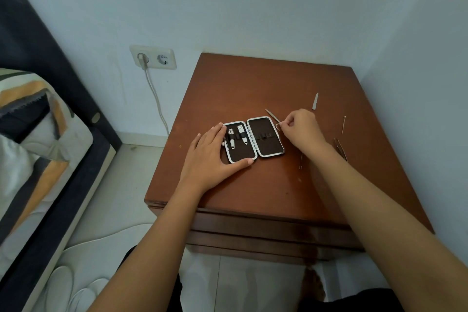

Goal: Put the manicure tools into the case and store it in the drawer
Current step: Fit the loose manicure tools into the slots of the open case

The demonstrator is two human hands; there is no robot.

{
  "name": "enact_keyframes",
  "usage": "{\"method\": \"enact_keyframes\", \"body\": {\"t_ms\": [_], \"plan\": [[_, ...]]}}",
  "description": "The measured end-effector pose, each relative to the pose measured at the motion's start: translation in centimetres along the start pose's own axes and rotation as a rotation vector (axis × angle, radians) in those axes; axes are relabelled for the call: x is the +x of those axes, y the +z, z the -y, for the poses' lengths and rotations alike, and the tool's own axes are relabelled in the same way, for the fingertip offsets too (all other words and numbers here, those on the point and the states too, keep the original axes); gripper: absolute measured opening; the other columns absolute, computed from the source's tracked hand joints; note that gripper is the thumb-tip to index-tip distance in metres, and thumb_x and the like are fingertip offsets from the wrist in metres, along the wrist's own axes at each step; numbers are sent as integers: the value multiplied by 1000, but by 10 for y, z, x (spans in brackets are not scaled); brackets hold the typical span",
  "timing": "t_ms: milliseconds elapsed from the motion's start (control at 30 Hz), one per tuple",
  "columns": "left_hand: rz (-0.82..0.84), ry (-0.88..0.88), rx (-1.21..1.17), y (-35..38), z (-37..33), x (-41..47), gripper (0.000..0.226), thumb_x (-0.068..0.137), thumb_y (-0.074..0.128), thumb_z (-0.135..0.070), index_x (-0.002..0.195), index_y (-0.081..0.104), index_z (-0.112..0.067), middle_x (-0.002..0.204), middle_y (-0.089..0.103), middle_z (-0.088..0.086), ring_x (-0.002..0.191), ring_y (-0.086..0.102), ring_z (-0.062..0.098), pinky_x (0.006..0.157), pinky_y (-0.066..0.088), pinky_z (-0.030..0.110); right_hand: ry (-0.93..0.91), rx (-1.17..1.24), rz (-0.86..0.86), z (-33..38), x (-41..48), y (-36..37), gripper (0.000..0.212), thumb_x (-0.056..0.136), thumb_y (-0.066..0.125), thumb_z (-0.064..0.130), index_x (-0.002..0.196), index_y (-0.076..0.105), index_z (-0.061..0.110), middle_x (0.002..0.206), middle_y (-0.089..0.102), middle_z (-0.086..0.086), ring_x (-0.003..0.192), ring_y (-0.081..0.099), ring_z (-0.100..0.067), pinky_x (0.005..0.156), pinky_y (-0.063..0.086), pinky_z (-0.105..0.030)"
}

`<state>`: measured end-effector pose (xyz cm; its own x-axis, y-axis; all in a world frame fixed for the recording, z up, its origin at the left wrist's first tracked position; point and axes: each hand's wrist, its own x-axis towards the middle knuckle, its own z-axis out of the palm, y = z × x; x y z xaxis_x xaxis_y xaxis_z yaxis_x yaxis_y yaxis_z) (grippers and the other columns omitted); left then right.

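While the manicure case [253,139] lies opened flat on the brown wooden surface [253,192], its left half is steadied by the left hand [207,157], whose fingers [217,132] are spread and pressed flat along the case's left edge, with the thumb laid against its near rim; nothing is gripped. Just beside those fingers, two nail clippers [238,138] are seen strapped into the left half, while the right half shows only its elastic loops. At the case's far right corner, the right hand [301,132] is curled, and a small pair of scissors [273,118] is pinched at its ring handle between thumb and fingers, the blades pointing away. Beyond the right hand, a nail file [315,101] lies apart; to its right a thin stick tool [343,124] and a dark tweezer-like tool [340,148] are left on the surface.
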<state>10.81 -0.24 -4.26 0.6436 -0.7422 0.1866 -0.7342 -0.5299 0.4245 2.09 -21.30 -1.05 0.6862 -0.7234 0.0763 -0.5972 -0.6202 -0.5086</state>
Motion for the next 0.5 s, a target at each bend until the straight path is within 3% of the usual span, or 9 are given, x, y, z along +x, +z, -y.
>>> {"method": "enact_keyframes", "body": {"t_ms": [133,233,367,500], "plan": [[7,14,-42,0,3,1,96,71,47,-74,148,23,-22,157,18,-8,143,16,7,117,5,32,7,13,-22,9,-8,-1,24,88,53,20,66,58,10,95,61,-18,99,52,-33,82,42,-38],[31,3,-56,2,7,1,97,69,45,-72,148,21,-21,158,15,-7,144,12,8,117,3,31,-37,90,-10,27,-28,-4,31,87,54,20,57,48,19,91,56,-10,96,51,-28,84,41,-38],[50,-6,-56,2,8,2,97,69,46,-69,148,20,-19,158,18,-2,145,12,10,118,4,33,-136,98,114,41,-62,5,19,83,56,16,67,60,6,82,52,-10,91,53,-30,82,43,-39],[73,-4,-63,-1,6,-1,100,70,43,-71,149,17,-16,158,17,-2,145,10,10,118,4,33,-151,97,195,44,-81,7,23,81,57,18,59,57,11,81,55,-12,89,53,-27,80,44,-39]]}}
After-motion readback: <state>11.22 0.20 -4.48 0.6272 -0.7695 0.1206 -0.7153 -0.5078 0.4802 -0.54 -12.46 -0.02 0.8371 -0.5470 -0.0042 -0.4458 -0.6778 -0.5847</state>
